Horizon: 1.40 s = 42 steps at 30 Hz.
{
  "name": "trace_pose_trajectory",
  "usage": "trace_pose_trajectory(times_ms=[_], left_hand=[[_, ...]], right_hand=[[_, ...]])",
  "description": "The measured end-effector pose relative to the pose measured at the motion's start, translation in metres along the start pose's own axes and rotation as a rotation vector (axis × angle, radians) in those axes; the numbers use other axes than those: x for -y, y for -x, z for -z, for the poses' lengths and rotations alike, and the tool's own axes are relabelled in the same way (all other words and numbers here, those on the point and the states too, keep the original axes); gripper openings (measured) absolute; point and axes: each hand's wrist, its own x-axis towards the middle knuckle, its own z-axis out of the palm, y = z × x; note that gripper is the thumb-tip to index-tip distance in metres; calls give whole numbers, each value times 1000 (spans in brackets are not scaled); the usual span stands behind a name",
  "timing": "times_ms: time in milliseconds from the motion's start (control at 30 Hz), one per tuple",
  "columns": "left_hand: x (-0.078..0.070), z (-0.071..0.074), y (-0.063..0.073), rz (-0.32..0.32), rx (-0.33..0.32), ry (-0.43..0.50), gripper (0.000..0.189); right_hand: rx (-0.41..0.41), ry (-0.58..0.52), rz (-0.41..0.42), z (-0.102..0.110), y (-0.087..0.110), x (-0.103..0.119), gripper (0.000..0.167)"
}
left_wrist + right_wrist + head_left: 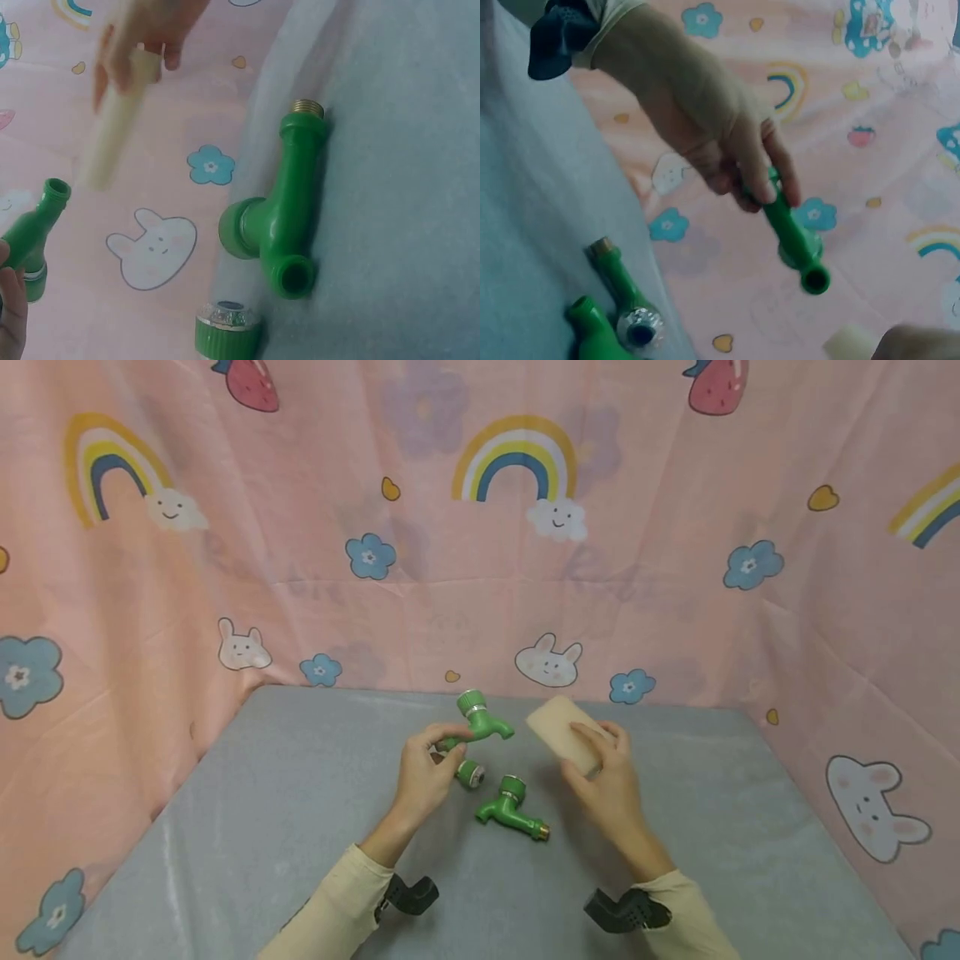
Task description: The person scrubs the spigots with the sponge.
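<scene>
My left hand [422, 777] pinches a green plastic faucet [486, 723] by its inlet end. It is held up over the table, with its ribbed knob upward and its spout toward the right. In my right hand [611, 777] is a flat cream block that looks like a sponge [558, 727], gripped between thumb and fingers. The sponge is tilted and stays apart from the faucet's spout. Below, a second green faucet [510, 812] with a brass threaded end lies on the table. A third green faucet [470, 774] lies under my left hand, which partly hides it.
A grey cloth covers the table [300, 827]. Behind and at both sides hangs a pink curtain [420, 627] printed with rainbows, rabbits and flowers. Each wrist carries a black camera mount, such as the left mount [412, 895].
</scene>
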Motion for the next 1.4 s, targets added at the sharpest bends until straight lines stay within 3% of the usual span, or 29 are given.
trace_pose_trajectory(times_ms=[67, 133, 233, 300, 400, 633, 700, 767, 867, 933, 1100, 1233, 1300, 1400], left_hand=[[1, 0, -1, 6, 7, -17, 20], [2, -1, -1, 14, 34, -27, 23], [3, -2, -1, 21, 100, -41, 26], [3, -2, 0, 25, 140, -28, 27], [3, -2, 1, 34, 169, 4, 25], [6, -4, 0, 101, 195, 96, 32], [6, -4, -1, 138, 193, 130, 33], [4, -3, -1, 169, 189, 168, 30], [3, 0, -1, 187, 194, 200, 23], [2, 2, -2, 186, 204, 213, 24], [3, 3, -2, 216, 230, 311, 36], [3, 2, -2, 238, 240, 372, 36], [3, 2, -3, 229, 239, 366, 34], [3, 2, -3, 209, 228, 349, 35]], right_hand=[[-2, -61, 21, 2, -1, 1, 51], [14, -128, 92, 2, 1, 6, 52], [90, -163, 227, -4, 6, 12, 55], [132, -164, 268, -8, 9, 14, 56], [140, -127, 246, -11, 10, 10, 59], [10, -47, 120, -2, 0, -6, 56], [-5, -61, 143, 0, 0, -4, 57], [5, -85, 216, -2, 2, 1, 59], [39, -83, 310, -9, 9, 10, 63], [63, -90, 326, -13, 12, 12, 65], [82, -75, 183, -13, 9, 6, 62], [36, -70, 65, -7, 5, 4, 58], [7, -83, 90, -6, 5, 8, 58], [-4, -96, 215, -8, 8, 16, 60]])
